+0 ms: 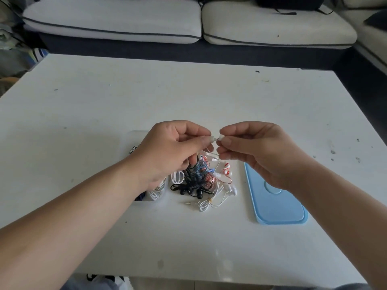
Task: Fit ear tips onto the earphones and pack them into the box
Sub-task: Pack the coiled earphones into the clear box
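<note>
Above a white tabletop (146,91), the left hand (173,151) pinches a small white earbud (212,139) and the right hand (257,151) pinches a small white ear tip (221,137), held end to end; below lie a tangled heap of coloured wired earphones (201,178), a clear plastic box (128,143) and a light-blue rounded plastic lid (276,208)

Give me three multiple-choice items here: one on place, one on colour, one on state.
1. The light blue plastic lid lies: A) right of the tangled earphone pile B) on the floor C) on a chair
2. The big rectangular table is: A) black B) white C) red
3. The right hand: A) lies flat B) pinches a small white ear tip C) grips the lid
Answers: A, it lies beside the pile; B, its top is white; B, its fingers hold the tip.
</note>
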The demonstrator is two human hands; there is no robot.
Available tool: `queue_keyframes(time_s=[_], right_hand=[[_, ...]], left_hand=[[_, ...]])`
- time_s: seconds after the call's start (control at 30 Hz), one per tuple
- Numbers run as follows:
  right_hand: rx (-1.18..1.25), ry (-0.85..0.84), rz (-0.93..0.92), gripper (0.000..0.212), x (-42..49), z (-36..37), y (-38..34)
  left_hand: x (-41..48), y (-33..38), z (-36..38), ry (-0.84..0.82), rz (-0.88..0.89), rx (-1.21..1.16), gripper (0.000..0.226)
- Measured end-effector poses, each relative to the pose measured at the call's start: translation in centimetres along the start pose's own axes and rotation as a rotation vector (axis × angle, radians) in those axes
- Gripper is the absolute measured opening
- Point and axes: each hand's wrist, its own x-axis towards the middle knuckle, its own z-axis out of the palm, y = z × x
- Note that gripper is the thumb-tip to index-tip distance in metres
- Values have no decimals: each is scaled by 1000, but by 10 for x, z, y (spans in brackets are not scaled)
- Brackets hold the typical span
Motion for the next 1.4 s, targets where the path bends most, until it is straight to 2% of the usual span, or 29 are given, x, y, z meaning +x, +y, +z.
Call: queue_keyframes(time_s=[0.23,0.43,0.77,0.93,1.23,1.4], right_hand=[[-44,-97,16,32,2,-1,6],[28,-131,37,21,5,0,7],[26,-128,38,29,6,0,11],[38,-85,0,20,8,1,13],[-12,-156,39,30,7,-1,12],[15,-183,71,22,6,-1,11]], left_hand=[[-2,-1,-4,-19,17,18,8],[-2,0,-5,-20,21,27,8],[-3,1,-2,-8,34,41,5],[-3,1,-1,-8,25,12,6],[-4,4,-7,-73,45,121,3],[-5,8,-8,-115,60,122,6]])
